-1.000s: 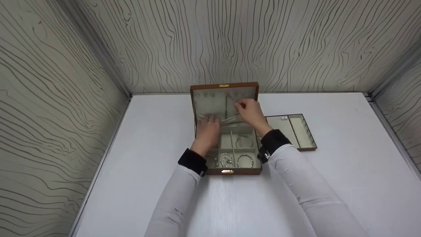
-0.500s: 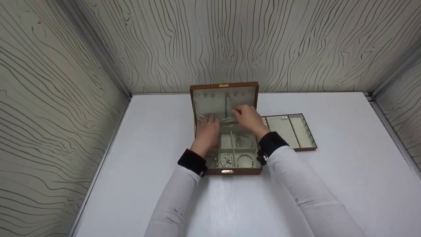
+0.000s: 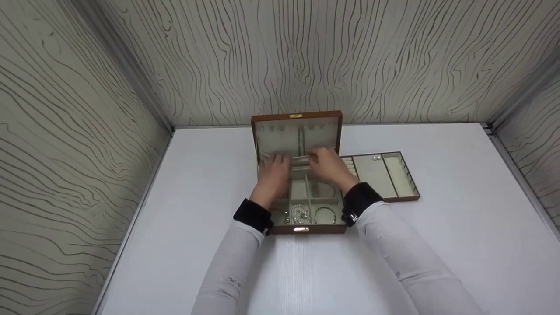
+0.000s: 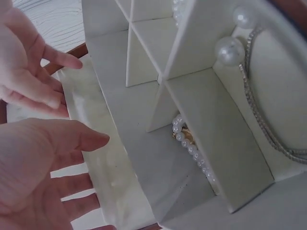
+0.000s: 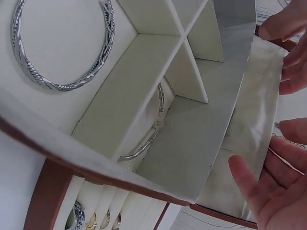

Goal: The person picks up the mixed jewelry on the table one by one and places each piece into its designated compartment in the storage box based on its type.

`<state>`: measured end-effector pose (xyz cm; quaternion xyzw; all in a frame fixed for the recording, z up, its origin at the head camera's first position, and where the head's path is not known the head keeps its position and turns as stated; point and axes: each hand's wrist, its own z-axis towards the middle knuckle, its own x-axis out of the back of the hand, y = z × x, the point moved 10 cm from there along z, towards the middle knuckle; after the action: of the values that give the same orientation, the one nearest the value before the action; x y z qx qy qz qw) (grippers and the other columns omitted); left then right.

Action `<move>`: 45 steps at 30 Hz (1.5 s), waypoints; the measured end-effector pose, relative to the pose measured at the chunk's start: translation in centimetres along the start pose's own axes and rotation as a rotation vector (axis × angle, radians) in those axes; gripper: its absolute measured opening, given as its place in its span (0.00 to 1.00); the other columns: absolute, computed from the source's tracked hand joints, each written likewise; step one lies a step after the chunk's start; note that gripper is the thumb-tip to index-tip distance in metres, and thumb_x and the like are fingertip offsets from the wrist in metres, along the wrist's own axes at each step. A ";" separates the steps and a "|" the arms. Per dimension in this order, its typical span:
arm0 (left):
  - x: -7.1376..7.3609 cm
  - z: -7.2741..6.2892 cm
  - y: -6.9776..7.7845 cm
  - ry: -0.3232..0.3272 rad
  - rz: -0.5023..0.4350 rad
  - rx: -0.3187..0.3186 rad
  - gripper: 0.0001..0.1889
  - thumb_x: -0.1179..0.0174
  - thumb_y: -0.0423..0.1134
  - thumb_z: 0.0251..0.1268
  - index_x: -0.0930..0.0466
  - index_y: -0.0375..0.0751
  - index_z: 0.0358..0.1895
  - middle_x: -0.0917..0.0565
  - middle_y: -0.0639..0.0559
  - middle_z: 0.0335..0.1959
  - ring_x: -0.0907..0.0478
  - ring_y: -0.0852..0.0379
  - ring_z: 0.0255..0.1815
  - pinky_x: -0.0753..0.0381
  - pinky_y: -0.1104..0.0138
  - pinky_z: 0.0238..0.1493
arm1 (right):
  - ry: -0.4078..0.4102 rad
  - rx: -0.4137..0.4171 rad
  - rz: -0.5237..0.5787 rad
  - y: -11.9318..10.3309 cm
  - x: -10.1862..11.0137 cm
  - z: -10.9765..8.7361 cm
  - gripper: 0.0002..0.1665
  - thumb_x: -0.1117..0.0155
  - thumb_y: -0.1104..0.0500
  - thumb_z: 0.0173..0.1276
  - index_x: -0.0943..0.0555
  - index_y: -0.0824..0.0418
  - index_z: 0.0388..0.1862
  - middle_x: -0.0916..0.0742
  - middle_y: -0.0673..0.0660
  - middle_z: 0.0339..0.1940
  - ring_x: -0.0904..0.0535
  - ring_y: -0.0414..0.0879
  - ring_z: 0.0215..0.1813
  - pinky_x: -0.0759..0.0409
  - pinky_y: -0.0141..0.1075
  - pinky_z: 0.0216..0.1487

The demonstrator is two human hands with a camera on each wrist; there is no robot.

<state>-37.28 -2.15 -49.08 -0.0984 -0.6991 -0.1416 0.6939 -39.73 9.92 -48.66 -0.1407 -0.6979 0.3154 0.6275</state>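
A brown jewellery box with its lid point(image 3: 297, 115) raised stands on the white table. My left hand point(image 3: 274, 175) is at the left of the pale fabric pocket point(image 4: 115, 177) inside the lid; its thumb lies over the front, and its straight fingers reach behind the top edge. At the pocket's right half is my right hand point(image 3: 330, 166), thumb in front of the cloth and spread fingers at the edge. A fine chain point(image 5: 289, 140) shows beside these fingers, partly hidden. Another chain necklace point(image 3: 301, 140) hangs down the middle of the lid.
Divided compartments in the box hold a twisted silver bracelet point(image 5: 36, 79), a pearl strand point(image 4: 192, 149) and other jewellery. A shallow tray point(image 3: 374, 175) with ring rolls and pearl earrings point(image 3: 376, 157) lies to the right. Patterned walls point(image 3: 302, 65) border the table.
My right hand has moved down from high in front of the lid to the pocket edge; the strand it pinched no longer shows across the lid. The left hand stays at the pocket.
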 end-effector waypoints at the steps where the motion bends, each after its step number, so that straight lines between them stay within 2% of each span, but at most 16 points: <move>1: 0.0 0.0 -0.1 0.003 0.000 0.000 0.26 0.41 0.31 0.64 0.32 0.40 0.67 0.27 0.42 0.63 0.33 0.43 0.66 0.30 0.45 0.62 | 0.005 0.018 0.011 -0.1 0.0 -0.1 0.22 0.43 0.59 0.74 0.23 0.68 0.62 0.20 0.66 0.60 0.24 0.58 0.61 0.28 0.50 0.62; 6: 0.0 0.0 -0.2 0.010 -0.014 -0.007 0.30 0.40 0.29 0.60 0.34 0.41 0.68 0.29 0.41 0.63 0.34 0.42 0.67 0.30 0.45 0.62 | -0.003 0.075 0.042 -0.3 -0.2 -0.8 0.24 0.43 0.65 0.71 0.26 0.69 0.64 0.22 0.66 0.63 0.27 0.59 0.65 0.30 0.49 0.65; 13: 0.3 -0.1 -0.1 0.029 -0.048 -0.020 0.32 0.37 0.31 0.59 0.34 0.39 0.69 0.32 0.38 0.65 0.37 0.40 0.69 0.30 0.45 0.62 | -0.012 0.088 0.086 -0.2 0.0 -1.5 0.26 0.42 0.66 0.69 0.26 0.68 0.66 0.28 0.68 0.69 0.33 0.61 0.70 0.36 0.51 0.69; 18: 0.9 -0.5 -0.2 0.068 -0.090 -0.036 0.28 0.38 0.36 0.63 0.33 0.39 0.67 0.32 0.38 0.65 0.37 0.41 0.69 0.31 0.43 0.61 | -0.004 0.087 0.113 -0.6 0.8 -2.3 0.26 0.41 0.65 0.70 0.26 0.65 0.66 0.32 0.68 0.72 0.33 0.63 0.69 0.31 0.52 0.65; 21: 1.5 -0.9 -0.2 0.091 -0.124 -0.047 0.27 0.39 0.36 0.65 0.32 0.39 0.66 0.31 0.37 0.64 0.35 0.40 0.67 0.29 0.43 0.60 | -0.001 0.114 0.149 -0.9 1.5 -3.1 0.26 0.43 0.66 0.70 0.26 0.67 0.66 0.32 0.70 0.71 0.33 0.64 0.69 0.27 0.52 0.62; 25: 2.3 -1.8 -0.4 0.089 -0.210 -0.051 0.30 0.38 0.37 0.66 0.35 0.39 0.70 0.33 0.36 0.67 0.34 0.40 0.67 0.29 0.46 0.61 | -0.011 0.138 0.213 -0.8 2.4 -4.5 0.25 0.44 0.67 0.71 0.28 0.68 0.67 0.32 0.69 0.71 0.36 0.63 0.71 0.27 0.51 0.62; 27: 2.7 -2.5 -0.6 0.092 -0.266 -0.051 0.32 0.37 0.36 0.66 0.37 0.40 0.72 0.34 0.35 0.69 0.33 0.39 0.67 0.29 0.48 0.61 | -0.003 0.143 0.231 -0.6 3.0 -5.3 0.25 0.44 0.66 0.72 0.28 0.68 0.67 0.30 0.67 0.70 0.34 0.62 0.70 0.28 0.52 0.63; 30: 3.4 -3.7 -1.1 0.120 -0.356 -0.048 0.34 0.37 0.35 0.65 0.39 0.40 0.73 0.35 0.35 0.70 0.32 0.39 0.65 0.28 0.48 0.60 | 0.025 0.148 0.259 0.2 4.1 -6.6 0.24 0.43 0.66 0.73 0.28 0.68 0.67 0.26 0.66 0.67 0.30 0.61 0.66 0.28 0.53 0.62; 33: 3.8 -5.1 -1.9 0.169 -0.447 -0.037 0.35 0.37 0.33 0.64 0.39 0.40 0.73 0.36 0.34 0.70 0.31 0.39 0.65 0.27 0.49 0.59 | 0.050 0.116 0.281 1.7 5.1 -7.8 0.25 0.43 0.65 0.73 0.29 0.67 0.68 0.25 0.65 0.67 0.28 0.61 0.64 0.27 0.53 0.61; 37: 3.7 -6.8 -3.7 0.255 -0.530 0.023 0.34 0.37 0.31 0.63 0.37 0.40 0.72 0.32 0.36 0.68 0.30 0.41 0.64 0.25 0.51 0.57 | 0.072 0.048 0.290 4.5 6.3 -9.2 0.26 0.43 0.64 0.74 0.30 0.66 0.70 0.27 0.66 0.68 0.27 0.61 0.64 0.27 0.54 0.60; 41: 2.7 -8.1 -6.0 0.333 -0.550 0.144 0.28 0.39 0.32 0.66 0.33 0.36 0.69 0.27 0.37 0.63 0.25 0.43 0.60 0.21 0.54 0.51 | 0.100 -0.010 0.309 7.2 7.5 -10.3 0.28 0.44 0.61 0.76 0.33 0.66 0.72 0.28 0.66 0.69 0.27 0.61 0.65 0.27 0.54 0.60; 43: 1.7 -8.5 -7.1 0.332 -0.567 0.210 0.26 0.41 0.33 0.69 0.32 0.35 0.69 0.26 0.36 0.62 0.25 0.42 0.59 0.20 0.53 0.51 | 0.117 -0.024 0.327 8.5 8.2 -10.9 0.29 0.45 0.59 0.77 0.34 0.67 0.72 0.28 0.66 0.69 0.28 0.61 0.65 0.26 0.50 0.61; 45: 0.6 -8.8 -7.9 0.308 -0.603 0.257 0.25 0.44 0.35 0.72 0.33 0.34 0.69 0.26 0.35 0.62 0.25 0.41 0.59 0.21 0.52 0.52 | 0.137 -0.035 0.352 9.7 8.8 -11.3 0.29 0.45 0.58 0.77 0.35 0.68 0.72 0.29 0.67 0.70 0.28 0.61 0.65 0.24 0.41 0.59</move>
<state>-31.66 -12.58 -48.97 0.2228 -0.5962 -0.2640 0.7247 -32.25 25.51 -47.52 -0.2925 -0.6236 0.3978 0.6060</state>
